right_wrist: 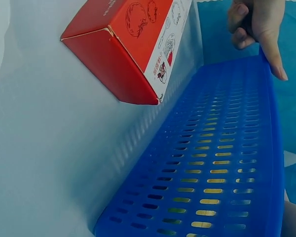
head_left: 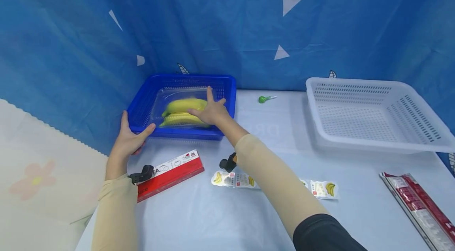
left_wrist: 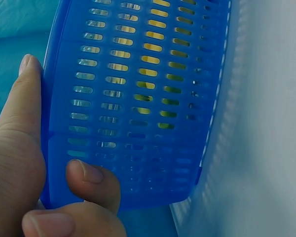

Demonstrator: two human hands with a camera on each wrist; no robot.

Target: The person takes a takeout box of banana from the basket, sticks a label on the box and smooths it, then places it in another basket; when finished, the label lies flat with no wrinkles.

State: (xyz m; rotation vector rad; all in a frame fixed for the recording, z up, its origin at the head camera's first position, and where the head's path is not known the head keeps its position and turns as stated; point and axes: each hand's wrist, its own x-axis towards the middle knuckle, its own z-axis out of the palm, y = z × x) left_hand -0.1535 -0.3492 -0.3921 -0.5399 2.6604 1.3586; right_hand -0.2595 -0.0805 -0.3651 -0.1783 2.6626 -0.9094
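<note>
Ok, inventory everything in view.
Blue basket: one, blue, left
Clear container: one, transparent, in basket
Bananas: at least two, yellow, blue basket
White basket: one, white, right
Lollipop: one, green, between baskets
Box: one, red/white, near left
Banana-print sachets: count unclear, white, centre
Packets: count unclear, red/silver, right
Table: one, white, beneath
Curtain: one, blue, behind
Cloth: one, cream, left
Wrist devices: two, black, wrists
Sleeves: two beige, one black, arms
Left hand: one, bare, blue basket
Right hand: one, bare, over container
</note>
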